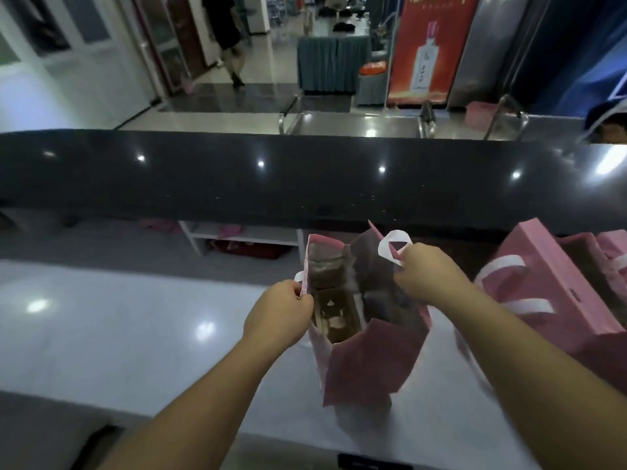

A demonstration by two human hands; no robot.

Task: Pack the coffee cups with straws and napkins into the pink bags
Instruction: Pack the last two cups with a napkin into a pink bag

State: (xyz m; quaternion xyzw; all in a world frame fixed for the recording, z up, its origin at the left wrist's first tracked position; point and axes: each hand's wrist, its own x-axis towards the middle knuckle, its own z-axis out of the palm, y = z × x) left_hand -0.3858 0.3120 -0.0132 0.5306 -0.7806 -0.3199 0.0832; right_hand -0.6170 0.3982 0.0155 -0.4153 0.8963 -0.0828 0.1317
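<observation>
Pale counter (135, 334): two hands (278, 310) (424, 273) grip one pink bag (369, 364).

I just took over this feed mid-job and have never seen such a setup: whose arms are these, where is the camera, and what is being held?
There is no machine here. One wide-angle camera sits on a person's head, looking forward and down, so the two bare arms are that person's own. The left hand pinches the left rim of an upright pink paper bag with white ribbon handles, and the right hand grips its right side by a handle, holding the bag open. Something brownish sits inside, too blurred to name. The bag stands on a pale glossy counter. More pink paper bags lie to the right. Beyond runs a dark polished ledge.
</observation>
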